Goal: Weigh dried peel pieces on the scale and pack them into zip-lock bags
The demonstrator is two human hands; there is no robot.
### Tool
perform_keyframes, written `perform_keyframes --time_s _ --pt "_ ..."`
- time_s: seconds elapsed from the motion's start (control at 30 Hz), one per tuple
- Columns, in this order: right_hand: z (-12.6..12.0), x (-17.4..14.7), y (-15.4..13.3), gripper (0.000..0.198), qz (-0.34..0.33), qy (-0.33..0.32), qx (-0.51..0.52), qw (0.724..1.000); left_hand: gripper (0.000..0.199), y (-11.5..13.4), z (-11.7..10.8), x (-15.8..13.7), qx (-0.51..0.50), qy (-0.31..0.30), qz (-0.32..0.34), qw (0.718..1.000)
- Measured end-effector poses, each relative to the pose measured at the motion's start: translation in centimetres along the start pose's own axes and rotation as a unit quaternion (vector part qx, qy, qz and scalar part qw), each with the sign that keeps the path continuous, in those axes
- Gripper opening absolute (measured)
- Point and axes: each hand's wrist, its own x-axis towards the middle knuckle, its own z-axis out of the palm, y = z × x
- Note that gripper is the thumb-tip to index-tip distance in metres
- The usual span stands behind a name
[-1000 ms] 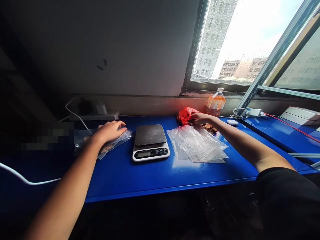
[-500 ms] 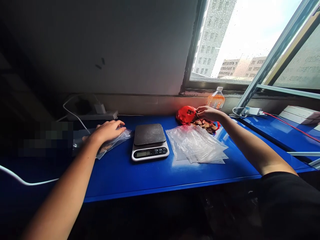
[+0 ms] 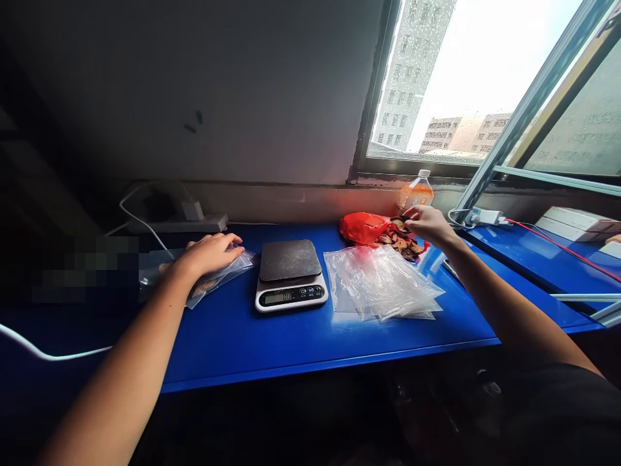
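Blue table (image 3: 272, 346): glossy, running along the wall under the window (image 3: 466, 84), whose pane is speckled with drops.
Left hand (image 3: 213, 254): palm down, fingers loosely bent and slightly apart, resting on filled clear bags (image 3: 231, 264) and gripping nothing that shows.
Filled clear bags: flat on the table left of the scale, brownish contents partly visible under the hand and wrist.
Scale (image 3: 291, 262): between the two hands, dark plate bare, white body in front; its lit readout is too small to tell.
Clear bags (image 3: 383, 285): flat, fanned in an overlapping stack just right of the scale.
Red bag (image 3: 363, 230): behind the stack, on its side.
Brown slices (image 3: 400, 247): heaped at the red bag's right end, red film showing at their far right too.
Right hand (image 3: 427, 223): over the heap, fingers curled nearly together at a dark slice; whether they grip it, I cannot tell.
Bottle (image 3: 416, 194): upright behind the right hand, orange, white-capped.
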Motion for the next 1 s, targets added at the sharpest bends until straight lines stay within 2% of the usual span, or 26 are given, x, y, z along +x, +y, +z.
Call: perform_keyframes --time_s 0.07,0.1,0.17,0.2,0.23,0.3,0.37,0.4,0.5,0.63,0.7,0.77,0.9,1.0 --pt "-1.0 -1.3 -1.1 0.029 -0.007 0.107 -0.005 0.994 0.051 0.2 -0.1 -0.1 -0.002 -0.003 0.001 1.000" --pt "-1.4 -2.1 -2.1 0.029 -0.033 0.154 -0.008 0.987 0.050 0.3 -0.1 -0.3 -0.003 -0.004 0.001 1.000" --pt "-2.1 -4.0 -4.8 0.028 -0.135 0.211 0.006 0.968 0.049 0.5 -0.3 -0.5 -0.004 -0.010 0.001 1.000" --pt "-2.2 -5.0 -6.5 0.026 -0.206 0.198 0.022 0.958 0.050 0.6 -0.4 -0.6 -0.003 -0.012 -0.001 1.000" --pt "-2.0 -5.8 -8.3 0.025 -0.276 0.159 0.044 0.947 0.050 0.7 -0.5 -0.7 -0.002 -0.015 -0.002 1.000" --pt "-0.7 -6.8 -12.0 0.022 -0.381 0.006 0.072 0.922 0.051 0.9 -0.7 -0.9 -0.001 -0.019 -0.003 1.000" --pt "1.7 -6.9 -15.0 0.019 -0.423 -0.119 0.084 0.894 0.051 1.1 -0.8 -1.1 0.000 -0.021 -0.001 1.000" --pt "3.1 -6.6 -16.2 0.019 -0.437 -0.139 0.087 0.884 0.051 1.2 -0.9 -1.2 0.000 -0.022 0.001 1.000" --pt "7.2 -5.6 -18.3 0.021 -0.441 -0.150 0.070 0.882 0.051 1.2 -1.0 -1.4 0.001 -0.025 0.002 1.000" --pt "9.9 -5.0 -18.6 0.026 -0.454 -0.160 0.056 0.875 0.050 1.2 -0.9 -1.6 0.000 -0.028 0.000 1.000" --pt "9.8 -5.2 -18.2 0.024 -0.465 -0.158 0.072 0.868 0.049 1.4 -1.0 -1.8 0.000 -0.031 -0.001 1.000" --pt "8.7 -5.6 -17.5 0.024 -0.482 -0.122 0.100 0.862 0.049 1.5 -1.1 -2.0 0.000 -0.034 -0.001 0.999" --pt "5.3 -6.1 -14.5 0.025 -0.476 0.066 0.127 0.868 0.052 1.4 -1.1 -2.5 0.002 -0.048 0.007 0.999" --pt "3.7 -5.7 -9.9 0.013 -0.447 0.207 0.093 0.865 0.053 0.3 -1.1 -2.5 -0.004 -0.071 0.018 0.997"
